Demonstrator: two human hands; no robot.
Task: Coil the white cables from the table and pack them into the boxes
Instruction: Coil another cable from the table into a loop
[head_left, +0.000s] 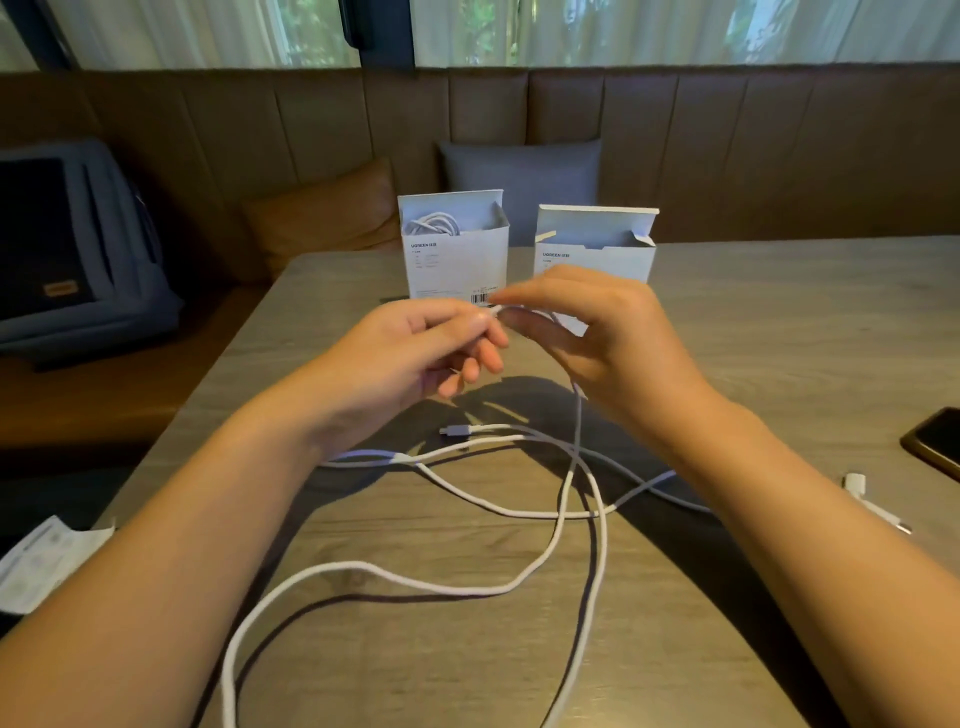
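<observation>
At the table's far edge the left box (454, 249) held a coil, the right box (596, 244) looked empty, while both hands, left (415, 353) and right (587, 332), pinched one end of the loose cable (519, 512), coiling barely begun

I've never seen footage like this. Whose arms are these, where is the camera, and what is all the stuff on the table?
There is no machine here: a person wears a camera on the head, so you look down along their own two arms. This is the only view.

The left hand and the right hand meet above the table and pinch one end of a white cable. The rest of the cable lies loose and tangled on the wood, with a plug lying free.

Behind the hands stand two open white boxes. The left box already holds a coiled cable; the inside of the right box cannot be seen.

At the right edge lie a phone and a small white adapter; at the left, some paper.
</observation>
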